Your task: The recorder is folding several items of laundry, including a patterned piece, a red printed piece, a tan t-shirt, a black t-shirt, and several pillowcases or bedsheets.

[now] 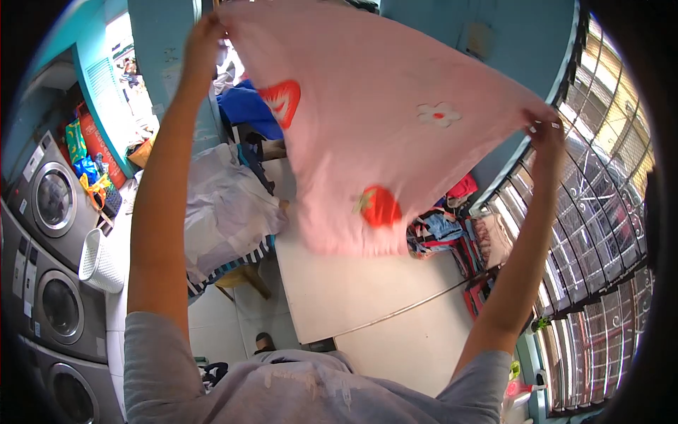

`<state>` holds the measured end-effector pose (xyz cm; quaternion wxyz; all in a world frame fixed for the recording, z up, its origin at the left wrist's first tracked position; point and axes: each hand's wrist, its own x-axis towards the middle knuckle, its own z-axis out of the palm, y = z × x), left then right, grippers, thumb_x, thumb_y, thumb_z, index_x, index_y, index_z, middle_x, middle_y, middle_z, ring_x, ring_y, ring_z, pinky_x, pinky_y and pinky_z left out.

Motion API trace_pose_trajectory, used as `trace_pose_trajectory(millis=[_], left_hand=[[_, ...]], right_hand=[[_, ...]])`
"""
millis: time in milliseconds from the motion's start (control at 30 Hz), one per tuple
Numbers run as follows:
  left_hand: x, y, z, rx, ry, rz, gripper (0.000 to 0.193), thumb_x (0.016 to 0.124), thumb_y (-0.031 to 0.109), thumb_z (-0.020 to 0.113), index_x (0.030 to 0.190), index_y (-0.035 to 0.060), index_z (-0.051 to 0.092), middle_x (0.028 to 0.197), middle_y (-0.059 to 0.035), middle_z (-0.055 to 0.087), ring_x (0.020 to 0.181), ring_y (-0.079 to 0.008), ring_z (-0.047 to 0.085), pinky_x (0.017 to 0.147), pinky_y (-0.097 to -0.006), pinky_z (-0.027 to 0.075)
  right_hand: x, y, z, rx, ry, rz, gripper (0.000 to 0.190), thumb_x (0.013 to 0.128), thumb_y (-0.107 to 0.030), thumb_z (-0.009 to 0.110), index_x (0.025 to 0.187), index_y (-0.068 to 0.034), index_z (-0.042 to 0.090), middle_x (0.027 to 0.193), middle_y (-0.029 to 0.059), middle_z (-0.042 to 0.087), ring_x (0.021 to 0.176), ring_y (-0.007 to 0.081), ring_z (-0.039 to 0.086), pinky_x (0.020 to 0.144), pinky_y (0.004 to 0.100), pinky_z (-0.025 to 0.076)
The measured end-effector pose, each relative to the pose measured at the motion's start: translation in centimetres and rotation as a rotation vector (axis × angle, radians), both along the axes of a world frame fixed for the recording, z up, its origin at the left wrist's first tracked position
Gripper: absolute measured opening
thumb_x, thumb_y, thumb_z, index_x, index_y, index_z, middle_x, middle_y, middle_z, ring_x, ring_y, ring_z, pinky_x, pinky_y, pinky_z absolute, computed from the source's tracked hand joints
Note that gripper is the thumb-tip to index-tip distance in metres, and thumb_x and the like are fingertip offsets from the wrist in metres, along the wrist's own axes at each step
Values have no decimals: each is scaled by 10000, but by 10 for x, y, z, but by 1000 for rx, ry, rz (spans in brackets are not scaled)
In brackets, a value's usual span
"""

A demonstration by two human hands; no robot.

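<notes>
A pink cloth [360, 143] printed with a strawberry, a white flower and a red shape hangs spread in the air before me. My left hand [204, 40], raised at the upper left, pinches one top corner. Out to the right, my right hand [545, 127] grips the opposite corner, lower in the picture. The cloth's bottom edge hangs at the white table [339, 291]; whether it touches the surface I cannot tell. Part of the table and the wall behind are hidden by the cloth.
Pale garments [228, 206] lie in a heap left of the table. Folded clothes [439, 228] are stacked along its right side, by a barred window [598, 159]. Front-loading washing machines [58, 307] line the left, near a white plastic basket [98, 265]. A blue cloth [249, 108] lies beyond.
</notes>
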<state>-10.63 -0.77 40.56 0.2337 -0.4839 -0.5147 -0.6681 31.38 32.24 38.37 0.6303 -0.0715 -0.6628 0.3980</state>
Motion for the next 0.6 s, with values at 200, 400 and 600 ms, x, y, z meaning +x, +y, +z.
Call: trace_pose_trajectory(millis=[200, 400, 600], left_hand=[[92, -112, -2, 82, 453, 303, 220, 864, 157, 513, 1037, 24, 545, 1152, -140, 552, 1094, -208, 507, 952, -330, 357], [179, -153, -99, 109, -134, -884, 121, 905, 157, 476, 921, 37, 473, 712, -161, 582, 558, -250, 587, 509, -364, 528], [205, -176, -153, -411, -376, -1225, 77, 866, -19, 477, 835, -19, 548, 850, -234, 622, 767, -310, 646, 662, -356, 536]], right_hand=[[72, -79, -18, 301, -154, -545, 171, 894, -11, 406, 1007, 6, 532, 1053, 42, 440, 1000, 141, 510, 763, 280, 444], [136, -93, -112, -156, 172, -261, 253, 901, -289, 491, 898, -36, 497, 966, 111, 564, 875, 162, 497, 813, 361, 399], [167, -118, -206, -219, 75, -176, 288, 890, -370, 496, 924, -96, 414, 605, 41, 440, 625, 171, 503, 729, 353, 452]])
